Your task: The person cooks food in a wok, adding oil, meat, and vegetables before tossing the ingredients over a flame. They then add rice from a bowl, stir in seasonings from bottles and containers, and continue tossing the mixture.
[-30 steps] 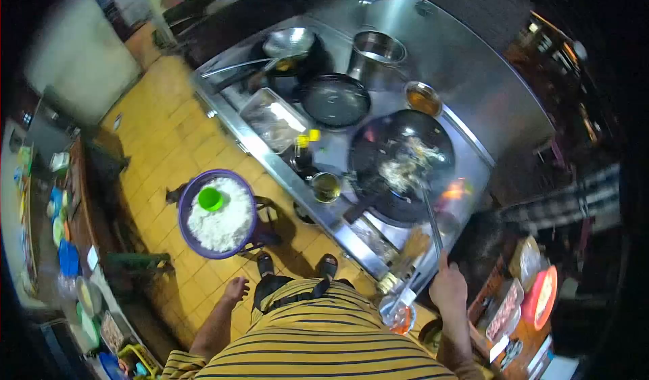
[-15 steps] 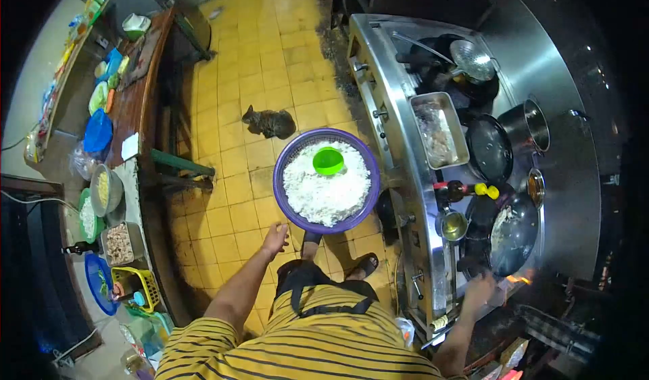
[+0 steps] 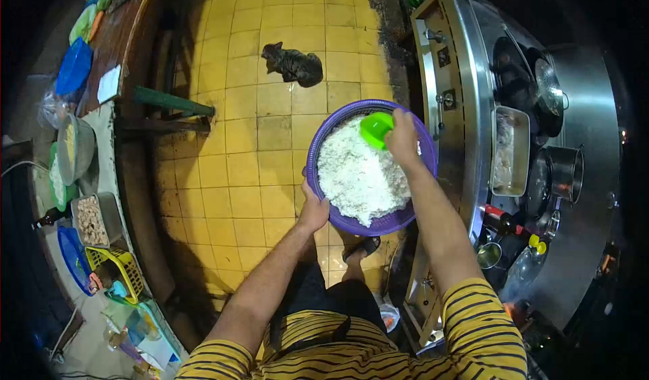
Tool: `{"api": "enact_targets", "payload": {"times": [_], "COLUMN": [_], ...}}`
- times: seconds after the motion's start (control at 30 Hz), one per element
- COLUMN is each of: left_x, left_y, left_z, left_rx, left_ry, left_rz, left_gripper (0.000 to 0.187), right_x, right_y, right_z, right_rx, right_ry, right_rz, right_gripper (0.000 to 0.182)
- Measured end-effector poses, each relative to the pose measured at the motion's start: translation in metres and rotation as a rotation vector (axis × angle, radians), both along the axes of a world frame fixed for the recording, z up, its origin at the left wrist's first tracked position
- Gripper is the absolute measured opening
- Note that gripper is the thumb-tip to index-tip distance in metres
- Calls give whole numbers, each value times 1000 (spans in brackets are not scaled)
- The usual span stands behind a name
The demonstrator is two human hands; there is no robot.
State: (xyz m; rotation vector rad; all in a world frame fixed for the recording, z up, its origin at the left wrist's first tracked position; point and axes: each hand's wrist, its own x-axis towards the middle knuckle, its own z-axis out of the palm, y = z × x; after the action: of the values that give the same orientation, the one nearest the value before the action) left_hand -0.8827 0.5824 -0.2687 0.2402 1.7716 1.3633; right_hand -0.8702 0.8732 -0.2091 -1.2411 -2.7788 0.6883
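Observation:
A purple plastic basket (image 3: pixel 316 152) full of white cooked rice (image 3: pixel 362 177) is in front of me, above the floor. My left hand (image 3: pixel 314 209) grips the basket's rim at its near left side, thumb up along the wall and the other fingers hidden beneath. Over at the far right part of the rice, my right hand (image 3: pixel 403 139) is closed on the edge of a small green plastic cup (image 3: pixel 374 130). The cup is tilted and rests against the top of the rice.
A cat (image 3: pixel 295 65) sits on the yellow tiled floor beyond the basket. On the right runs a steel stove (image 3: pixel 481 96) with a metal tray (image 3: pixel 512 152), pans, a pot (image 3: pixel 565 172) and bottles. The left counter holds a tray of chopped meat (image 3: pixel 92 221) and a yellow basket (image 3: pixel 128 270).
My right hand has left the stove side and taken hold of the green cup in the rice. My left hand has moved onto the basket's rim. The view has shifted toward the left counter's near end.

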Motion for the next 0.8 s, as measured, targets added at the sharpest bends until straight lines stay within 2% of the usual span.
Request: {"api": "enact_targets", "payload": {"times": [0.03,0.1,0.13,0.17,0.2,0.23,0.37,0.43,0.57,0.6,0.67,0.77,0.8], "left_x": [-2,-4,-7,-5,0,1,9,5,10,9,2,6,2], "left_y": [2,2,2,0,-4,-5,-7,-4,-3,-2,7,6,5], "left_z": [3,14,17,6,-18,-18,-35,-26,-26,-25,10,1,0], "left_rx": [3,-138,-231,-231,-267,-306,-325,-313,-363,-311,-208,-137,-111], "left_ry": [-11,25,-84,-89,22,126,137,114,124,133,184,166,105], "left_rz": [16,-34,-73,-66,-112,-162,-168,-163,-147,-112,-69,-17,-66], "left_gripper": [78,77,77,77,79,81,81,83,85,86,88,87,92], "right_x": [0,0,7,4,-10,-16,16,32,59,54,43,34,32], "right_y": [-3,-9,-22,-39,-52,-63,-77,-94,-129,-137,-152,-150,-148], "right_z": [-2,-9,-22,-40,-29,-16,-15,2,2,8,14,-13,-14], "right_rx": [3,314,208,241,121,-4,-40,-193,-241,-276,-338,-490,-417], "right_ry": [-11,129,31,26,7,-19,62,-106,-114,-140,-119,-155,-103], "right_rz": [16,136,215,213,185,153,285,361,253,218,129,-1,23], "right_gripper": [42,52,60,60,60,59,60,64,69,70,72,68,73]}}
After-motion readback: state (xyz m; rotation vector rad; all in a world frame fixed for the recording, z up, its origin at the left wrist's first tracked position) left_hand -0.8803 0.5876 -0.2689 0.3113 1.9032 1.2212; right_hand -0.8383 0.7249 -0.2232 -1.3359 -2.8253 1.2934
